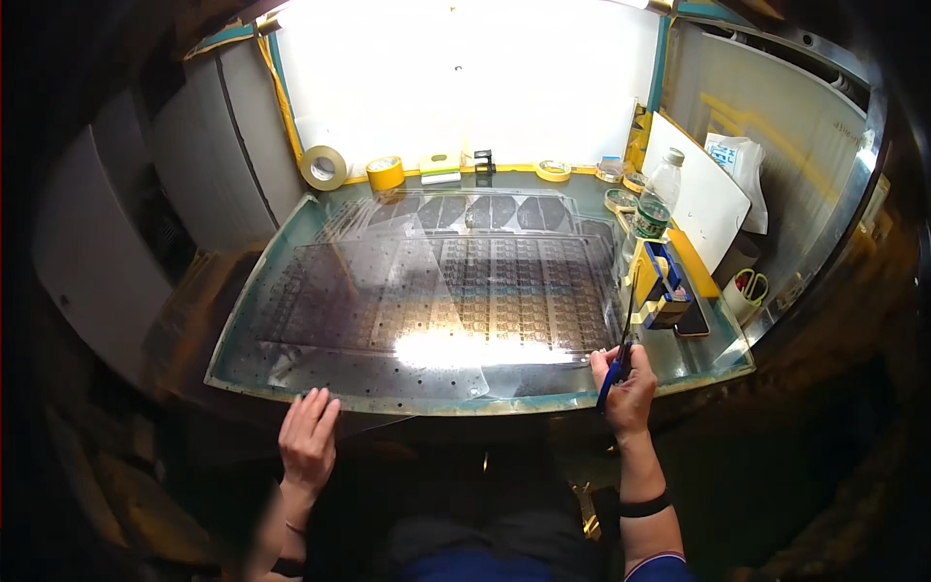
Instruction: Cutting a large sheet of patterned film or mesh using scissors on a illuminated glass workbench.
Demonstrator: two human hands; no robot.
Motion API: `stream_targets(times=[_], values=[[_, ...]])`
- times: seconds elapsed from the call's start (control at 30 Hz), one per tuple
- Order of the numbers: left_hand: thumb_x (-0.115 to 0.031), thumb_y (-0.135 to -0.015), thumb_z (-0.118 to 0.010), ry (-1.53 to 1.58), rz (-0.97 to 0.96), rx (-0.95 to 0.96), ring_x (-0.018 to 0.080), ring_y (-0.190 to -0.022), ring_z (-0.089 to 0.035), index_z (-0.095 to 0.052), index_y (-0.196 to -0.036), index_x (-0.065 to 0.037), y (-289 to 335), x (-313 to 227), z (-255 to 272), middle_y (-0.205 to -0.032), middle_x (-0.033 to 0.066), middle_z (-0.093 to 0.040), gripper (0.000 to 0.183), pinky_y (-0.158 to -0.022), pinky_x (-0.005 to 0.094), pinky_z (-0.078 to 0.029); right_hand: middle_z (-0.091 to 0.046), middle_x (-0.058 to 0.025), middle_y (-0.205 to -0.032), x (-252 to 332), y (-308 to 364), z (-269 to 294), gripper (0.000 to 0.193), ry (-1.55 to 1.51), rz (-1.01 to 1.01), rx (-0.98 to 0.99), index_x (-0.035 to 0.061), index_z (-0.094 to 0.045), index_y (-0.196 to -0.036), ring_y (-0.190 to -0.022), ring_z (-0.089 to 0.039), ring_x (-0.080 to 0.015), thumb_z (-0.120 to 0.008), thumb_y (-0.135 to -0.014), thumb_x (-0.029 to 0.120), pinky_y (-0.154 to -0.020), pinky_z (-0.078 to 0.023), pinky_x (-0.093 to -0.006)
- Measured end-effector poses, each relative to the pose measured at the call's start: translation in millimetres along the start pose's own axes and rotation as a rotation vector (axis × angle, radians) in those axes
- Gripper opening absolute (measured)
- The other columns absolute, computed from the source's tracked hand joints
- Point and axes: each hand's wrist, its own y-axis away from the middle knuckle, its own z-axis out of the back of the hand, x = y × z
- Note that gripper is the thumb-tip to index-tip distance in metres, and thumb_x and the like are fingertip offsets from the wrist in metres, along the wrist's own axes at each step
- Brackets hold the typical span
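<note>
The right hand (630, 390) clamps blue-handled scissors (608, 382) in its fingers; whether the left hand (308, 446) grips the transparent film (451, 384), I cannot tell. Probably cutting is prepared; the next move needs steady film.

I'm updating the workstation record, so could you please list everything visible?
table: one, teal, centre
patterned sheets: several, clear, on table
tape rolls: several, yellow and tan, back and right
lit panel: one, white, back
box: one, pale green, back
bottle: one, clear, right
tape dispenser: one, blue and yellow, right
board: one, white, right
bag: one, white, right
holder: one, pale, right
green-handled scissors: one, green, in holder
blue-handled scissors: one, blue, front right
left hand: one, bare, front left
right hand: one, bare, holding blue-handled scissors
</note>
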Motion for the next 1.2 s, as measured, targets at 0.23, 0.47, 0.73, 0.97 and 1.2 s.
stream_targets(times=[0.23,0.47,0.73,0.97,1.2], values=[[-0.004,-0.076,-0.056,0.087,-0.044,-0.102,0.0294,-0.092,-0.058,-0.060,-0.091,-0.001,-7,-16,10,-0.096,0.0145,-0.060,0.016,-0.082,0.0412,-0.045,-0.061,-0.0082,-0.071,29,29,18,0.016,-0.467,-0.198,0.218,0.0007,-0.049,-0.080,-0.066,-0.059,-0.0134,-0.060,-0.079,0.013,-0.058,-0.046,-0.0238],[0.001,-0.072,-0.056,0.155,-0.194,0.008,0.0305,-0.095,-0.057,-0.060,-0.093,-0.001,2,-20,0,-0.099,0.0148,-0.059,0.021,-0.082,0.0422,-0.045,-0.057,-0.0120,-0.086,37,111,37,0.036,-0.846,-0.675,0.834,-0.0016,-0.047,-0.098,-0.080,-0.058,-0.0181,-0.045,-0.088,0.033,-0.066,-0.045,-0.0252],[-0.020,-0.065,-0.072,0.923,-0.288,0.146,0.0246,-0.079,-0.060,-0.062,-0.089,-0.002,-22,-101,0,-0.091,0.0131,-0.061,0.032,-0.069,0.0344,-0.048,-0.055,-0.0114,-0.088,43,143,65,0.054,-0.991,-1.020,0.968,-0.0034,-0.046,-0.102,-0.081,-0.055,-0.0178,-0.032,-0.088,0.047,-0.071,-0.045,-0.0276],[-0.015,-0.084,-0.054,2.036,0.967,0.603,0.0117,-0.062,-0.058,-0.057,-0.098,0.004,-29,-169,-60,-0.080,0.0119,-0.062,0.024,-0.048,0.0203,-0.048,-0.054,-0.0108,-0.087,48,153,60,0.056,-1.107,-1.146,0.973,-0.0029,-0.048,-0.100,-0.081,-0.054,-0.0182,-0.030,-0.088,0.049,-0.072,-0.044,-0.0281],[-0.013,-0.082,-0.058,1.995,0.961,0.493,0.0098,-0.060,-0.056,-0.060,-0.095,0.002,-32,-178,-68,-0.079,0.0090,-0.061,0.020,-0.047,0.0191,-0.047,-0.051,-0.0097,-0.079,48,153,57,0.068,-1.118,-1.238,0.965,-0.0062,-0.049,-0.095,-0.077,-0.052,-0.0199,-0.022,-0.086,0.056,-0.066,-0.042,-0.0280]])
